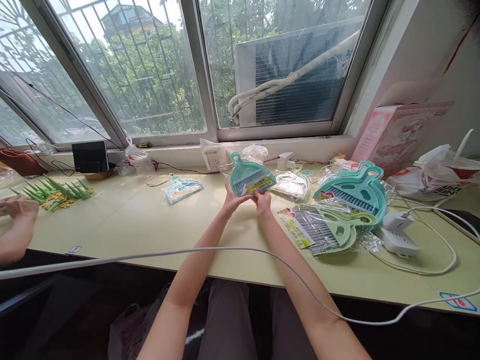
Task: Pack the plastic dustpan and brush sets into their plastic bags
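A teal dustpan and brush set [245, 172] in clear wrapping is held up above the table, its handle pointing away from me. My left hand [233, 201] grips its left lower edge. With the fingers closed, my right hand [261, 201] pinches the lower edge near a yellow-green label. Behind my right hand lies a pale cream dustpan set [292, 184]. To the right are a green set with grey bristles [337, 227] and a stack of teal sets [354, 192], all in plastic. A smaller light-blue set [182, 189] lies flat to the left.
A white cable [221, 249] crosses in front of my forearms to a power strip [397, 240] at right. Another person's hand [18, 210] is at far left beside green plastic pieces [56, 192]. A pink box [401, 130] and white bag [431, 175] stand at right.
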`<state>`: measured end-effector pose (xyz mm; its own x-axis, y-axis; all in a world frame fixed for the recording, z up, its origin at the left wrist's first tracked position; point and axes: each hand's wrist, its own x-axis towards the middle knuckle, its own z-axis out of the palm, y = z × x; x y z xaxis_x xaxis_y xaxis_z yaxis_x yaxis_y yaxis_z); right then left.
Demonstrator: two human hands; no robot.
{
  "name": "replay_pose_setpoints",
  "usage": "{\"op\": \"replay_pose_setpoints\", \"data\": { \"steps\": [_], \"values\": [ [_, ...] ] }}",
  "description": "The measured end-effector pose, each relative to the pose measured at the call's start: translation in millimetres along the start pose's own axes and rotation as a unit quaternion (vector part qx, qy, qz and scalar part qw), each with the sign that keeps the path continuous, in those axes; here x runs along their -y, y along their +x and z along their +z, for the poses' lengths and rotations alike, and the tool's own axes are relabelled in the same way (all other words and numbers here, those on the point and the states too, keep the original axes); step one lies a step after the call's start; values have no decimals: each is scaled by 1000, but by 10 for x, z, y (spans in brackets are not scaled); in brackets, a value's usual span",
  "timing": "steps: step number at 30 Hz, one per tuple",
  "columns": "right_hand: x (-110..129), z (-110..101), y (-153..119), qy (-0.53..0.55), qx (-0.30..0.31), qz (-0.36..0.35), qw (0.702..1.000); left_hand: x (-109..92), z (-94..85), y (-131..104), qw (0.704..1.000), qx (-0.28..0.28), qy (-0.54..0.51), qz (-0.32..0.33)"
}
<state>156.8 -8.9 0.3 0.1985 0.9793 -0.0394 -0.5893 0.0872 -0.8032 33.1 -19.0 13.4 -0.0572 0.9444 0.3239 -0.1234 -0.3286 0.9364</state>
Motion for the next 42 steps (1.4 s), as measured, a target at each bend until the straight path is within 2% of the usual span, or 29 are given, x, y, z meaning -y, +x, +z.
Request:
{"op": "replay_pose_setpoints", "data": {
  "steps": [4,10,12,16,22,28,29,31,35,38,42],
  "values": [
    [-14,14,-8,-2,4,-7,1000,26,76,-43,995,-65,62,34],
    [-44,36,-33,44,20,-25,999,81,209,-145,972,-148,138,116],
    [-63,48,-36,46,28,-33,998,95,228,-156,966,-181,143,113],
    [-102,54,-27,42,25,-30,998,105,238,-152,965,-222,130,51],
    [-87,3,13,40,-1,-37,999,171,327,-210,985,-153,58,57],
    [-38,-60,66,27,-75,-52,995,238,385,-198,1000,-11,-5,-25],
    [-36,-58,67,29,-78,-48,995,232,374,-185,999,-6,-7,-41],
    [-39,-33,55,44,-66,-42,996,203,339,-154,998,-38,-8,-55],
    [-65,67,-13,87,-25,-25,996,108,270,-114,994,-108,-9,-27],
    [-81,110,-50,98,-21,-18,995,69,281,-138,994,-107,-14,-27],
    [-59,77,-37,105,-89,-26,990,57,340,-187,997,-54,-20,-47]
  ]
}}
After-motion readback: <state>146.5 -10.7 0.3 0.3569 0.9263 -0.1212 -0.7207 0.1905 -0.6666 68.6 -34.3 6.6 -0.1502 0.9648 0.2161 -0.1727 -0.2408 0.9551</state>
